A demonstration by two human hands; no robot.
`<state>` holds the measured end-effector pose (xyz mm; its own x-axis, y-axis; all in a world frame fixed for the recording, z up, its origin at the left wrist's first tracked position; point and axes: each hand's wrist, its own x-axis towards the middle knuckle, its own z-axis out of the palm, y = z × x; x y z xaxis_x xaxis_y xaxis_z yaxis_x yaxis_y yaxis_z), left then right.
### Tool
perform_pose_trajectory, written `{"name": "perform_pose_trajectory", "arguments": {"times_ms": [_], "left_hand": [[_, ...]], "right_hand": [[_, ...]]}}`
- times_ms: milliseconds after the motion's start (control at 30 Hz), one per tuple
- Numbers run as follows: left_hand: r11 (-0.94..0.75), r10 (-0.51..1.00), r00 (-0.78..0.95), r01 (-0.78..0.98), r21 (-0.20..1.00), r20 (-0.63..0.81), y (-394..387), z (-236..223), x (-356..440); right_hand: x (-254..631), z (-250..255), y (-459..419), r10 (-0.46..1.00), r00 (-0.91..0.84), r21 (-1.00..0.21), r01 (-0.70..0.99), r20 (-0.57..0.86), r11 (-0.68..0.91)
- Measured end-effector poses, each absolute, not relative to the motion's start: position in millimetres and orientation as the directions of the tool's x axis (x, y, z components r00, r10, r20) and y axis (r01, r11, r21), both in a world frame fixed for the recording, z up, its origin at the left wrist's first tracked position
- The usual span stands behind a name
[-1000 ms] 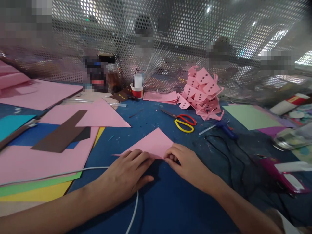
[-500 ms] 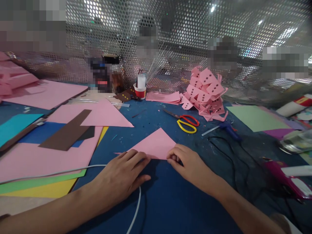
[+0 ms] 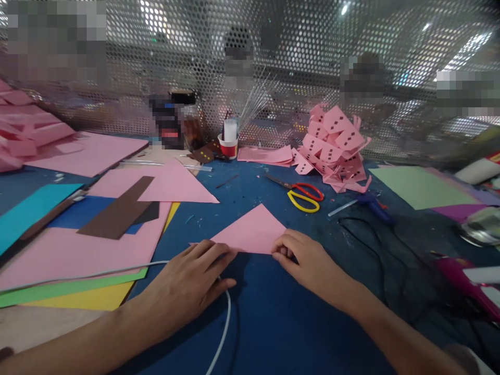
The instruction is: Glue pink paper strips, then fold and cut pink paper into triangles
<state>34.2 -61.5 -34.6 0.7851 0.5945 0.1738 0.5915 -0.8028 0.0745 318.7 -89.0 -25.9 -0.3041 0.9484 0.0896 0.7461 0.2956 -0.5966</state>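
A folded triangle of pink paper (image 3: 255, 229) lies on the blue table, its point away from me. My left hand (image 3: 205, 268) rests palm down over its left corner, fingers laid along the lower edge and thumb apart. At the right corner, the curled fingers and thumb of my right hand (image 3: 302, 252) pinch the paper. Beyond it lie scissors (image 3: 302, 196) with one red and one yellow handle. A white cable (image 3: 224, 333) runs beneath my left hand.
Sheets of coloured paper with a brown strip (image 3: 117, 208) are stacked at left. A pink paper construction with dark dots (image 3: 332, 148) stands at the back. To the right are a blue glue gun (image 3: 375, 208), its black cord and a magenta tool (image 3: 464, 281). A paper cup (image 3: 227, 146) stands behind.
The view has shifted slightly, so most things sit a little further right. My left hand has slid slightly left along the paper's edge; my right hand keeps its pinch at the corner.
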Motion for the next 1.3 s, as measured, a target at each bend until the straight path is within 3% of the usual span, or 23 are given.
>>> {"name": "perform_pose_trajectory", "arguments": {"times_ms": [667,1000,1300], "left_hand": [[-0.785,0.617,0.773,0.617,0.049,0.145,-62.7,-33.7,32.1],[-0.752,0.657,0.719,0.648,0.122,0.227,-61.2,-34.8,13.5],[-0.755,0.646,0.722,0.652,0.068,0.250,-62.5,-37.5,12.1]], "right_hand": [[319.4,-26.6,-89.7,0.949,-0.303,-0.602,0.742,0.091,0.295],[319.0,-25.7,-89.8,0.950,-0.301,-0.603,0.744,0.080,0.286],[319.6,-26.9,-90.1,0.950,-0.302,-0.594,0.752,0.074,0.285]]}}
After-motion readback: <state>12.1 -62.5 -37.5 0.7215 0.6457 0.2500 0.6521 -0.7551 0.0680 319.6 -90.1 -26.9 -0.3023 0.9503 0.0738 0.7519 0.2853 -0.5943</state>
